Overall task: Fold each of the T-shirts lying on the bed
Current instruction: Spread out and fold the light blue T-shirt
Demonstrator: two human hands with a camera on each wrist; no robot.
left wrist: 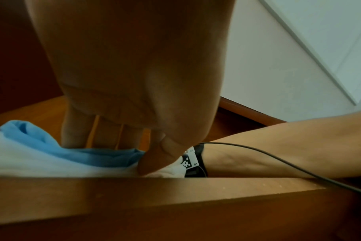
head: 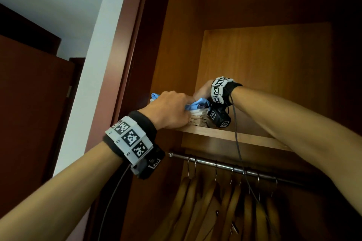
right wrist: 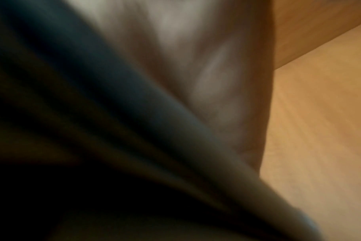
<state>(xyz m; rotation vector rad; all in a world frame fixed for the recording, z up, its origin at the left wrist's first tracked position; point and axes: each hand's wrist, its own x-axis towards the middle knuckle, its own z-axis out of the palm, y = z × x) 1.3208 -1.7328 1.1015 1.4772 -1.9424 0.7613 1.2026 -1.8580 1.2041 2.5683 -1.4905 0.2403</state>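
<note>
A small stack of folded T-shirts sits at the left end of the wooden wardrobe shelf [head: 227, 135]. A light blue shirt [head: 196, 104] lies on top, over white and beige ones [head: 196, 119]. My left hand [head: 170, 109] grips the stack's near side. In the left wrist view its fingers reach down behind the blue shirt [left wrist: 72, 153] while the thumb [left wrist: 155, 156] presses the white cloth [left wrist: 31, 164] at the shelf edge [left wrist: 155, 195]. My right hand [head: 202, 90] is at the stack's far right side, its fingers hidden. The right wrist view is blurred cloth and wood.
Below the shelf runs a metal rail [head: 235, 168] with several empty wooden hangers [head: 225, 201]. The wardrobe's side wall [head: 176, 55] stands close on the left of the stack. The shelf's right part is bare wood. A wrist cable [head: 237, 143] hangs across the shelf edge.
</note>
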